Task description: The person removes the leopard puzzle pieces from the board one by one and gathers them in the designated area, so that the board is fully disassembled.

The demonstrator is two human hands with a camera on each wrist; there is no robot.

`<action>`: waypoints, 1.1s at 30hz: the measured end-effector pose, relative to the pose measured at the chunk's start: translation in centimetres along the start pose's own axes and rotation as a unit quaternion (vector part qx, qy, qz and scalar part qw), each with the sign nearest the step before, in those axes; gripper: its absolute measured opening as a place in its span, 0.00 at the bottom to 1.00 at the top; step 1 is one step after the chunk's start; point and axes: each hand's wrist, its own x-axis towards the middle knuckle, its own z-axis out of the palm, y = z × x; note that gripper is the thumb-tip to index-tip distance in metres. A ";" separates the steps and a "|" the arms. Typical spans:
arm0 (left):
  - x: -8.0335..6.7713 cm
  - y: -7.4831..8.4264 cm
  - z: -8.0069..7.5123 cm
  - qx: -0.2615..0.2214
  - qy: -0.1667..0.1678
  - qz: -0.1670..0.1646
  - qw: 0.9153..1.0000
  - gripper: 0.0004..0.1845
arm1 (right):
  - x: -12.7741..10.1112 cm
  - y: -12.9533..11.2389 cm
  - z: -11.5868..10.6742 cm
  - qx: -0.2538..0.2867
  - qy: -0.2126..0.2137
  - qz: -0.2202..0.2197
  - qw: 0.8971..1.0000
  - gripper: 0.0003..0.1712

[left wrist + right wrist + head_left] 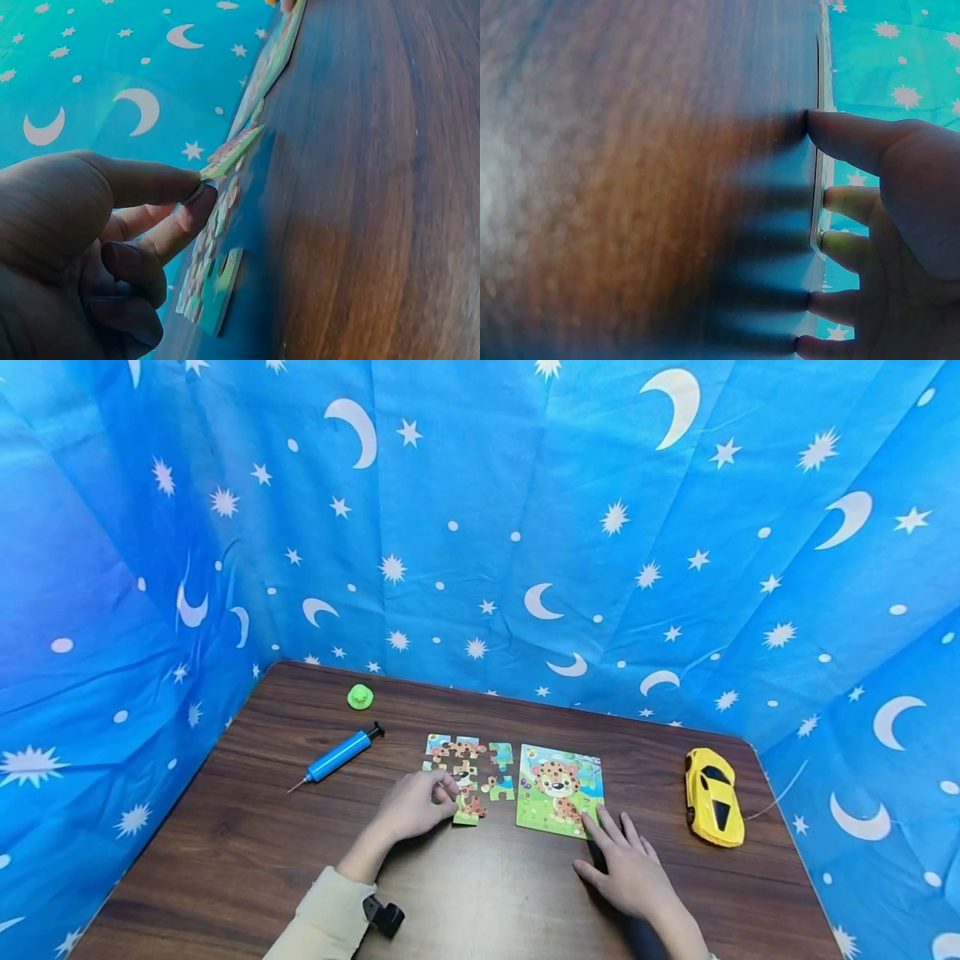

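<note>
My left hand [416,806] pinches a jigsaw puzzle piece [234,156] between thumb and fingertips. The piece, spotted orange with a green edge, is tilted up in the left wrist view. Other puzzle pieces [501,756] lie in rows just beyond the hand, some close together, some with gaps; fingers hide part of the left ones. To their right lies a picture board [557,789] showing a cartoon leopard on grass. My right hand [628,868] is spread flat, its fingertips on the board's lower right corner and the table, its thumb on the wood.
A blue hand pump [337,757] with a needle tip lies left of the pieces. Behind it sits a green rubber duck [360,697]. A yellow toy car [714,797] stands at the table's right side. Blue star-and-moon cloth [480,527] hangs around the brown wooden table [225,835].
</note>
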 end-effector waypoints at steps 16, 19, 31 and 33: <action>0.2 -0.6 0.6 0.076 0.028 -0.018 0.997 0.06 | -0.1 0.0 0.2 0.005 0.007 -0.008 1.000 0.47; 0.2 -0.6 0.6 0.073 0.031 -0.014 0.997 0.06 | -0.2 -0.1 0.1 0.006 0.009 -0.010 1.000 0.47; 0.4 0.2 0.9 0.068 0.036 0.007 0.997 0.05 | -0.1 0.2 0.1 0.007 0.012 -0.010 1.000 0.48; 0.5 0.5 1.1 0.064 0.035 0.015 0.997 0.05 | -0.1 0.4 0.1 0.009 0.013 -0.012 1.000 0.48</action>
